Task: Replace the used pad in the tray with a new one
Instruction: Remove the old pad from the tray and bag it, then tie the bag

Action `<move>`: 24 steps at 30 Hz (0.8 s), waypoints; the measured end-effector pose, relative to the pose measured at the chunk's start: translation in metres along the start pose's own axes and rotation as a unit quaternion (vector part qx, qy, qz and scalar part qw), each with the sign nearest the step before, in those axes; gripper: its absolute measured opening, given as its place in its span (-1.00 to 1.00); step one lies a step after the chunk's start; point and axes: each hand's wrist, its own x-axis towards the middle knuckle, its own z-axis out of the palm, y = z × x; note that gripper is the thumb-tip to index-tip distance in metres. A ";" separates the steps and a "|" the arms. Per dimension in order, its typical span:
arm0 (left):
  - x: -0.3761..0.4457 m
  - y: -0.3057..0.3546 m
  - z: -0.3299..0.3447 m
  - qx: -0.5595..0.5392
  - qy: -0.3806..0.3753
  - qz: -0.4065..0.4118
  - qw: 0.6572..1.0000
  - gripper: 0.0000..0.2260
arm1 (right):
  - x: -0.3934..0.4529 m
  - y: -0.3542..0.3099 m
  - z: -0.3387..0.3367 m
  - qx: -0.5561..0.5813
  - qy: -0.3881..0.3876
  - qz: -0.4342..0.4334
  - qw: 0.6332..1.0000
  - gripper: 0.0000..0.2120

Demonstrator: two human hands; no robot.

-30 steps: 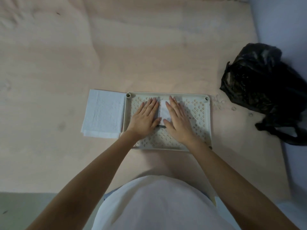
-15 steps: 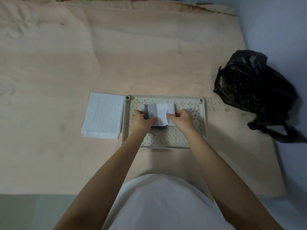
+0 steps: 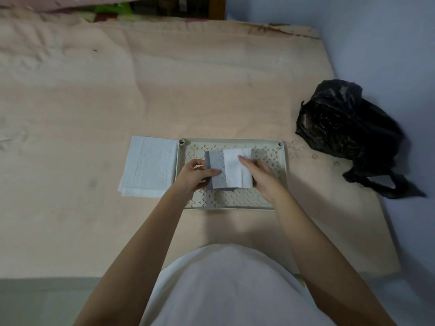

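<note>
While both hands work over the tray (image 3: 281, 175), 1 folded pad (image 3: 227, 170) is held up just above its perforated floor: L hand (image 3: 191, 175) pinches the grey left part w/ thumb on top, R hand (image 3: 261, 176) grips the white right part, fingers laid across it. Pad shows 2 tones, grey patterned side + white side, folded small. 1 tray, cream, lattice holes, 2 round posts at far corners, sits on a peach mat (image 3: 164, 90). 1 flat white pad (image 3: 149, 167) lies on the mat touching the tray's left edge, unfolded, nothing gripping it. 1 black plastic bag (image 3: 348, 128) sits crumpled to the right, apart from tray, near the bluish wall. 2 bare forearms, white top at bottom of view
</note>
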 end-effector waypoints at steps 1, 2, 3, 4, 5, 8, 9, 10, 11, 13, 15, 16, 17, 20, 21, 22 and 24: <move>-0.002 0.000 -0.001 -0.006 -0.006 0.008 1.000 -0.67 | -0.002 0.002 0.000 -0.028 0.008 -0.010 1.000 -0.59; -0.005 0.001 -0.002 -0.012 -0.018 0.012 1.000 -0.69 | -0.004 0.003 0.000 -0.048 0.013 -0.019 0.999 -0.56; -0.007 0.002 -0.004 -0.018 -0.034 0.015 0.999 -0.70 | -0.006 0.005 0.000 -0.056 0.016 -0.030 0.998 -0.54; -0.010 0.003 -0.004 -0.021 -0.051 0.016 0.998 -0.72 | -0.007 0.006 -0.001 -0.048 0.018 -0.035 0.998 -0.52; -0.012 0.003 -0.005 -0.022 -0.066 0.017 0.997 -0.73 | -0.007 0.008 -0.002 -0.026 0.017 -0.037 0.999 -0.51; -0.016 0.005 -0.004 -0.039 -0.089 0.014 0.995 -0.75 | -0.014 0.009 -0.004 0.050 -0.022 -0.035 0.998 -0.58; -0.017 0.006 -0.003 -0.044 -0.092 0.013 0.995 -0.77 | -0.017 0.010 -0.005 0.045 -0.029 -0.039 0.998 -0.62; -0.017 0.007 -0.003 -0.046 -0.095 0.013 0.994 -0.78 | -0.020 0.010 -0.005 0.037 -0.029 -0.047 0.998 -0.65; -0.019 0.008 -0.002 -0.045 -0.098 0.014 0.994 -0.79 | -0.023 0.011 -0.006 0.032 -0.022 -0.058 0.998 -0.67; -0.020 0.008 0.001 -0.038 -0.111 0.013 0.993 -0.77 | -0.027 0.012 -0.006 0.038 0.003 -0.072 0.997 -0.69; -0.022 0.009 0.005 -0.037 -0.124 0.014 0.991 -0.74 | -0.029 0.016 -0.008 0.032 0.039 -0.082 0.995 -0.76; -0.023 0.010 0.008 -0.037 -0.129 0.015 0.991 -0.72 | -0.031 0.017 -0.009 0.028 0.055 -0.086 0.994 -0.81; -0.024 0.010 0.011 -0.034 -0.134 0.019 0.990 -0.71 | -0.033 0.018 -0.011 0.028 0.067 -0.091 0.993 -0.85; -0.026 0.013 0.021 -0.014 -0.145 0.038 0.989 -0.73 | -0.041 0.018 -0.016 0.053 0.085 -0.098 0.990 -0.87; -0.026 0.013 0.024 -0.006 -0.145 0.045 0.988 -0.75 | -0.045 0.018 -0.017 0.062 0.089 -0.101 0.989 -0.87; -0.026 0.014 0.028 0.002 -0.143 0.051 0.988 -0.76 | -0.048 0.018 -0.019 0.069 0.095 -0.104 0.988 -0.87; -0.026 0.014 0.036 0.016 -0.142 0.060 0.988 -0.78 | -0.054 0.019 -0.022 0.087 0.104 -0.111 0.985 -0.85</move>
